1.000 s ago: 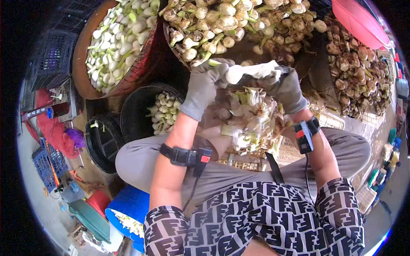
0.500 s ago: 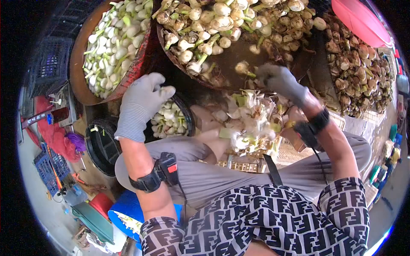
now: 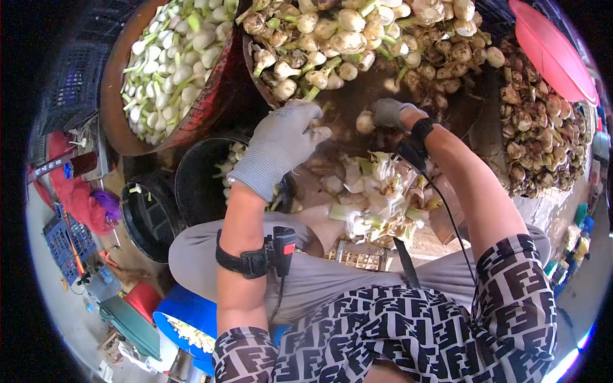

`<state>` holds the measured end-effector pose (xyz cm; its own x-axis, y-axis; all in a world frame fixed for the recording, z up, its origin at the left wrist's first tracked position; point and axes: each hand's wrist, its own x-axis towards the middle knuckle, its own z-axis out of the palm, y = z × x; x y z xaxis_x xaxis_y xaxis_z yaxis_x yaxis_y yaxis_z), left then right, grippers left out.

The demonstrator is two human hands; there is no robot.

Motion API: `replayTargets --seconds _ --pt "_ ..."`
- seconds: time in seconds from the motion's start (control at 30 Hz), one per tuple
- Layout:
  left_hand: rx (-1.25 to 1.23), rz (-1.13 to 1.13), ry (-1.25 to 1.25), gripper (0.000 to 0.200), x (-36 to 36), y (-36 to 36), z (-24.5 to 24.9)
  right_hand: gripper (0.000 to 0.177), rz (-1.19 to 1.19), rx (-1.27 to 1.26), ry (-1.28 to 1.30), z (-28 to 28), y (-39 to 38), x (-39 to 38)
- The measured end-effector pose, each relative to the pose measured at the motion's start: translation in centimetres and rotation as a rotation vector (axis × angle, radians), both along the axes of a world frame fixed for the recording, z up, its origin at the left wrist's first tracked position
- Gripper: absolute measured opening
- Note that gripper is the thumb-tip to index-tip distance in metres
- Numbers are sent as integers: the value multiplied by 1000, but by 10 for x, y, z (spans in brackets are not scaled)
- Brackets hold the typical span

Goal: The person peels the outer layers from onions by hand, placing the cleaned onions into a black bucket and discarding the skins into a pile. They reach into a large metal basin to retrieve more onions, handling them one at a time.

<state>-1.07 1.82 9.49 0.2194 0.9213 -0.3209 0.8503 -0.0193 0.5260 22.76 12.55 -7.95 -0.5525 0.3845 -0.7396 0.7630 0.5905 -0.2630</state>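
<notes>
My left hand [image 3: 285, 135], in a grey glove, hangs above the near rim of the big pan, fingers half curled and thumb apart, with nothing visible in it. In the pan [image 3: 357, 96], my gloved right hand [image 3: 391, 115] is closed at one garlic bulb [image 3: 365, 122]; its fingertips are partly hidden. Untrimmed garlic bulbs [image 3: 348, 41] with roots and stalks are heaped at the pan's far side. Below my hands lies a pile of peeled-off garlic skins [image 3: 380, 198]. Partly behind my left forearm stands a black bucket [image 3: 198, 175] with cleaned bulbs inside.
A rusty red-sided tub [image 3: 124, 131] of cleaned white garlic stands at upper left. At right lies a heap of dirty garlic [image 3: 543, 134] beside a pink basin [image 3: 559, 54]. A second black bucket [image 3: 137, 223] and a blue bin [image 3: 185, 306] are at left.
My left hand has moved right, from over the black bucket towards the pan. My right hand has moved left to the loose garlic bulb and closed on it. The view has shifted slightly.
</notes>
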Motion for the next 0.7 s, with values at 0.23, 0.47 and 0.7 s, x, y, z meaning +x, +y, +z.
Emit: replayTargets --seconds 0.23,0.47,0.7 --pt "47 47 -169 64 13 -8 -13 26 -464 -162 457 77 -25 -2" --pt "73 124 -326 75 40 -25 -32 28 -1416 -804 1166 153 -87 -12" --pt "287 65 -296 73 51 -35 -39 18 -1518 -618 1145 145 -114 -27"
